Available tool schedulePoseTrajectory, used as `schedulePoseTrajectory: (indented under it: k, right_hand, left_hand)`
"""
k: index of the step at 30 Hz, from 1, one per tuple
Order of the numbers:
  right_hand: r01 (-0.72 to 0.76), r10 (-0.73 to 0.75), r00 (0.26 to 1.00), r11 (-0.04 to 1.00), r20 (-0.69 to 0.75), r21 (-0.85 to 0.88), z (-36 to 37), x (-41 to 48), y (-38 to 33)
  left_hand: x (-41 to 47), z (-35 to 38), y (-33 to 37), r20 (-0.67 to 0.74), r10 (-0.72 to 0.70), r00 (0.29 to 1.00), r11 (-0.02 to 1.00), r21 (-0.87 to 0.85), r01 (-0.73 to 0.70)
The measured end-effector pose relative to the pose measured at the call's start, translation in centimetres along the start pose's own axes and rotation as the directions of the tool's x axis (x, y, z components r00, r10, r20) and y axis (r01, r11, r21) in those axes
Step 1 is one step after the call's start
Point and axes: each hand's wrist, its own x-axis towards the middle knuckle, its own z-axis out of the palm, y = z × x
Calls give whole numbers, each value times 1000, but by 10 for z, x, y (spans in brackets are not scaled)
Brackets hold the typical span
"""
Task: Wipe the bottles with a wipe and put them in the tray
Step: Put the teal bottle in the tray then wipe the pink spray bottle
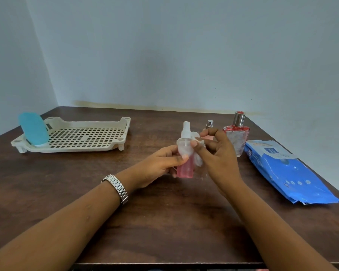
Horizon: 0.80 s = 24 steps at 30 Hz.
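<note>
The pink spray bottle point(185, 169) is gripped upright around its body by the curled fingers of the left hand point(160, 165), over the middle of the surface point(164, 222). A metal watch point(117, 187) is worn on that wrist. A white wipe point(199, 160) is pinched by the right hand point(219, 159) and pressed against the bottle's shoulder, just below its white sprayer. At 1 o'clock, partly hidden behind the right fingers, a small bottle point(209, 125) with a silver sprayer is seen. At 2 o'clock a glass perfume bottle point(236, 139) with a silver cap is stood upright. At 3 o'clock a blue pack of wipes point(288, 173) is laid flat. At 10 o'clock, well apart, the cream perforated tray point(76, 149) is set. One teal bottle point(33, 130) is contained in it, leaned at the left end with its pale cap lowest.
</note>
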Motion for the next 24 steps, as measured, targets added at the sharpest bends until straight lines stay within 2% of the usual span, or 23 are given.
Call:
schedulePoseTrajectory:
  k: [4, 8, 12, 18, 24]
  right_hand:
    - [135, -131, 990, 985, 43, -109, 9, -5, 2]
    - [331, -302, 944, 870, 137, -365, 14, -11, 5]
    - [386, -332, 922, 831, 199, -400, 15, -14, 4]
    - [525, -474, 851, 743, 227, -416, 12, -15, 1]
    - [482, -490, 866, 773, 94, -413, 12, -10, -1]
  left_hand:
    - [1, 3, 4, -115, 72, 991, 997, 8, -72]
    - [-1, -3, 17, -236, 116, 965, 990, -51, -131]
    - [-1, -9, 20, -311, 107, 944, 984, -103, -145]
    - [1, -3, 18, -286, 44, 957, 983, -159, -93]
    - [-4, 4, 20, -179, 16, 984, 996, -83, -31]
